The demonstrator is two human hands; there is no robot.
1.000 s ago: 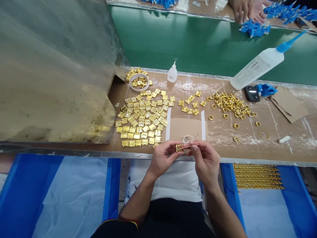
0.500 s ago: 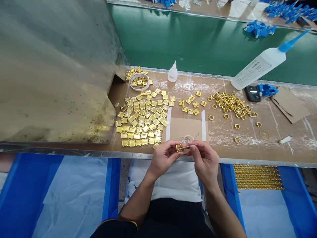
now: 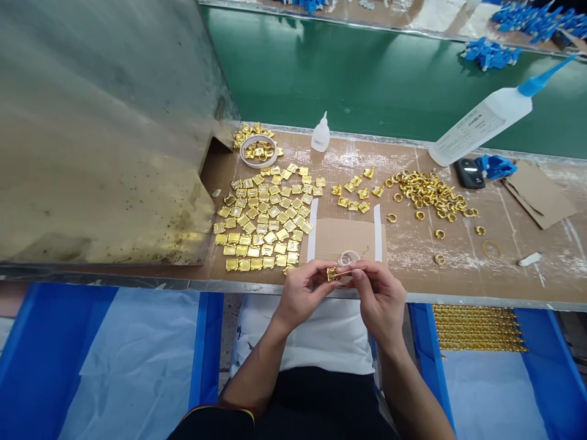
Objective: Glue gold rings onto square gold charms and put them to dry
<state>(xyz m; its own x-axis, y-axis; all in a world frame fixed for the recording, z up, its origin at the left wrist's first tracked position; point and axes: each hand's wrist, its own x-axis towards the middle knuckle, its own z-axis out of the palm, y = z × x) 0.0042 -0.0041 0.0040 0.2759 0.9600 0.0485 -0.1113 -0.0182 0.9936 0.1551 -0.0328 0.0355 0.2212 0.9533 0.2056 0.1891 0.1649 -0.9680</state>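
Observation:
At the bench's front edge, my left hand pinches a small gold-coloured square piece between thumb and fingers. Close beside it, my right hand is closed on a thin stick, whose tip reaches the gold piece. Just beyond my fingers stands a small clear round dish, partly hidden by my hands. It rests on a cardboard sheet taped down at both sides. Rows of flat gold pieces lie to the left. Several upturned gold pieces and a heap of gold rings lie farther back.
A metal housing blocks the left. A small dropper bottle and a large tilted bottle stand at the back, before a green belt carrying blue parts. Blue trays sit below the bench edge.
The blue parts on the green belt have shifted slightly right. The gold piece looks slightly turned in my left hand; both hands stay in nearly the same place.

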